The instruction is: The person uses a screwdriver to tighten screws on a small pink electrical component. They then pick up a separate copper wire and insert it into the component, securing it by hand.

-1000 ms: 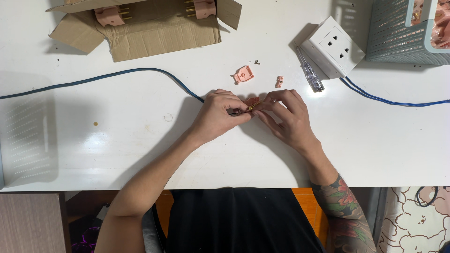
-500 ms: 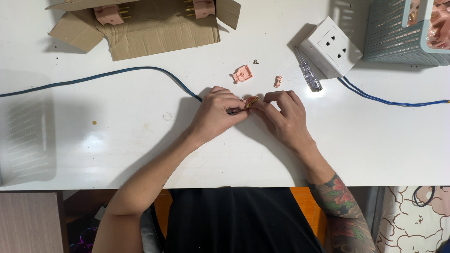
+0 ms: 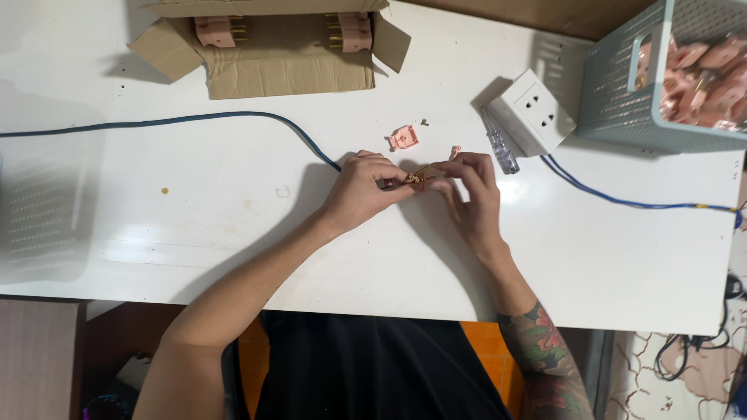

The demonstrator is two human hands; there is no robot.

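Looking down over the white tabletop (image 3: pixel 194 233), I see my left hand (image 3: pixel 362 190) and my right hand (image 3: pixel 471 194) meeting near the middle of it, fingertips almost touching. Between them sits a small brass-coloured metal piece (image 3: pixel 419 177) at the end of the dark blue cable (image 3: pixel 194 119). My left hand is curled nearly closed, pinching the cable end where it reaches the brass piece. My right hand is partly closed too, thumb and forefinger pinched on the other side of the brass piece; I cannot make out exactly how it is gripped.

Just beyond my hands lie a small pink plastic plug shell (image 3: pixel 403 138), a tiny dark screw (image 3: pixel 425 121) and a smaller pink fragment (image 3: pixel 454 149). To the right of those lies a clear-handled screwdriver (image 3: pixel 502 152), beside a white square socket block (image 3: pixel 533 113) with its own blue lead (image 3: pixel 622 198). At the far edge sits an open brown cardboard box (image 3: pixel 288 58) holding pink plugs; a pale green slotted plastic basket (image 3: pixel 615 101) of pink parts stands at the right corner.
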